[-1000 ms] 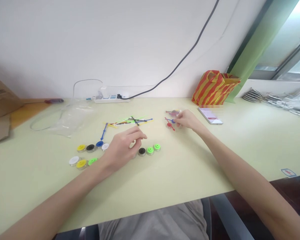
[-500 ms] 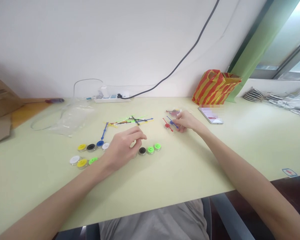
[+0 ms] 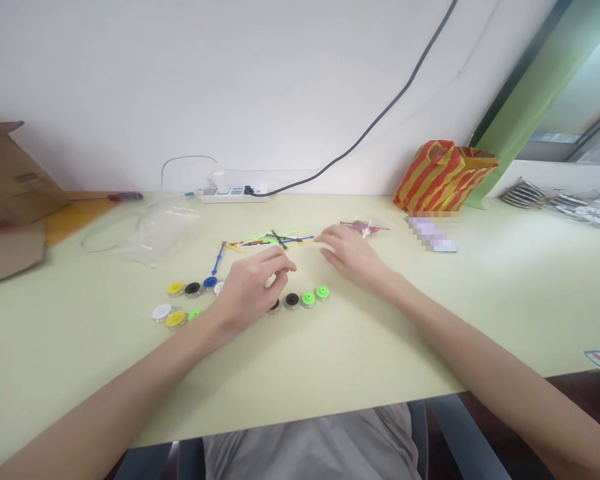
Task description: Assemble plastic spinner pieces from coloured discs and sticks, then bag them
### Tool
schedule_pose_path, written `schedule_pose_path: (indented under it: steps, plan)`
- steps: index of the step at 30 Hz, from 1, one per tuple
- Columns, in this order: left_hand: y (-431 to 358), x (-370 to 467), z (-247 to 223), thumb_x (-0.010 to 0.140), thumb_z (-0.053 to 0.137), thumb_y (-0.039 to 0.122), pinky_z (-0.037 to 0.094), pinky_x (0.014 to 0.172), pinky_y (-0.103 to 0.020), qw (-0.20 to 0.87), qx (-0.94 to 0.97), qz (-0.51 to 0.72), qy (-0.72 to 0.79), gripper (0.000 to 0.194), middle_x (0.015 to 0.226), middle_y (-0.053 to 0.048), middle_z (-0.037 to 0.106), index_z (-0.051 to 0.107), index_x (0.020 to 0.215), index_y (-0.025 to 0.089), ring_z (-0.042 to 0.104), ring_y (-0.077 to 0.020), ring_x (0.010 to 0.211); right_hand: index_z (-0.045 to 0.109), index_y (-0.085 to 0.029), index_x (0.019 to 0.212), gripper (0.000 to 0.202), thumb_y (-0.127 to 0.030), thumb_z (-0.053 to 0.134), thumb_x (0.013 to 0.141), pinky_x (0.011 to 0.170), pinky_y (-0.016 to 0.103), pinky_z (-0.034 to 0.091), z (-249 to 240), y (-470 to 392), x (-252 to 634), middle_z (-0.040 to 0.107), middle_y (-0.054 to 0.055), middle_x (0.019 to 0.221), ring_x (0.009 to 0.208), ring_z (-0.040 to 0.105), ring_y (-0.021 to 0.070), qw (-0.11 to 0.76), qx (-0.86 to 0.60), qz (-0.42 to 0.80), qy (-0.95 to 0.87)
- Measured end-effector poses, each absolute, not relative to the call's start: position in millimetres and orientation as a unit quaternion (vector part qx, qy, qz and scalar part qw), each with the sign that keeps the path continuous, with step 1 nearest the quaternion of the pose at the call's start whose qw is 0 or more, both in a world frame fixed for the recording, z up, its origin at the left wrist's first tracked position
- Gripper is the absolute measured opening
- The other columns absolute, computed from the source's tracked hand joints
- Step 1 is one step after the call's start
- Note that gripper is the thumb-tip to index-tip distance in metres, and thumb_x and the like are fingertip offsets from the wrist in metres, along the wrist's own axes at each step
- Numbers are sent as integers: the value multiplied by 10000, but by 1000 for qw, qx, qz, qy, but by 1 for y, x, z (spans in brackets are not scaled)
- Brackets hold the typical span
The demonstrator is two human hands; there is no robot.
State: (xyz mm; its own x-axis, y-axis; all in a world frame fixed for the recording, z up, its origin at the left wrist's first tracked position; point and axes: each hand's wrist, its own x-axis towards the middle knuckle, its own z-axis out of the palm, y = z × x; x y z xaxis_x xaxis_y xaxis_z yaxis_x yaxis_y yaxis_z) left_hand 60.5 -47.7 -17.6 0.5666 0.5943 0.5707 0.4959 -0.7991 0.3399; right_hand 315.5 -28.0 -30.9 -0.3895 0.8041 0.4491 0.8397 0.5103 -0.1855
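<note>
My left hand (image 3: 253, 283) hovers over the row of small round discs, its fingers curled; whether anything is between thumb and fingertips is too small to tell. My right hand (image 3: 347, 253) has its fingers apart and holds nothing, near the right end of a pile of thin coloured sticks (image 3: 275, 239). A blue stick (image 3: 219, 259) lies apart at the left. Green discs (image 3: 309, 299) and a black disc (image 3: 292, 301) sit right of my left hand. Yellow (image 3: 175, 288), black, blue and white discs stand left of it. Red pieces (image 3: 367, 229) lie behind my right hand.
A power strip (image 3: 235, 195) stands by the wall, with a clear plastic bag (image 3: 155, 233) at its left. Cardboard (image 3: 20, 173) is at the far left. A phone (image 3: 433, 235) and a striped bag (image 3: 443, 177) are at the right.
My right hand has moved left from the red and blue pieces toward the stick pile, and its fingers have opened. The view has shifted slightly left.
</note>
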Motion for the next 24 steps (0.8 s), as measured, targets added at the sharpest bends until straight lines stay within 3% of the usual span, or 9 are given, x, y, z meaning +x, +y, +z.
schedule_pose_path:
  steps: [4,8,11,16,24]
  plan:
    - [-47,60,-18,958,449,103,473,712,-279,63,879,357,311,267,917,-26,704,703,958,188,632,-141,782,669,-181,1230,318,-179,416,1037,1001,444,423,-31,-38,302,653,147,1267,1207,561,283,205,-423,19,-882]
    - [-49,62,-18,941,463,94,462,708,-276,44,887,348,301,259,912,-25,706,703,926,188,639,-142,779,716,-206,1086,226,-363,572,1010,828,349,459,-8,-50,309,688,64,980,918,616,210,201,-384,166,-886]
    - [-50,63,-17,929,463,87,459,699,-270,49,890,336,303,263,910,-25,705,705,912,187,647,-143,783,737,-201,945,139,-322,667,939,721,298,446,6,-54,315,689,36,917,797,595,171,170,-381,238,-877]
    - [-51,63,-16,927,452,91,458,707,-269,53,893,315,316,275,936,-25,724,705,898,195,663,-149,806,765,-194,847,145,-169,631,897,665,278,435,8,-55,313,728,28,897,724,606,145,136,-387,254,-876]
    - [-52,62,-15,948,442,123,455,686,-270,72,892,306,325,280,940,-28,722,710,915,195,647,-141,762,772,-205,831,109,-209,677,884,722,302,442,10,-58,310,728,29,872,727,613,157,139,-389,229,-881]
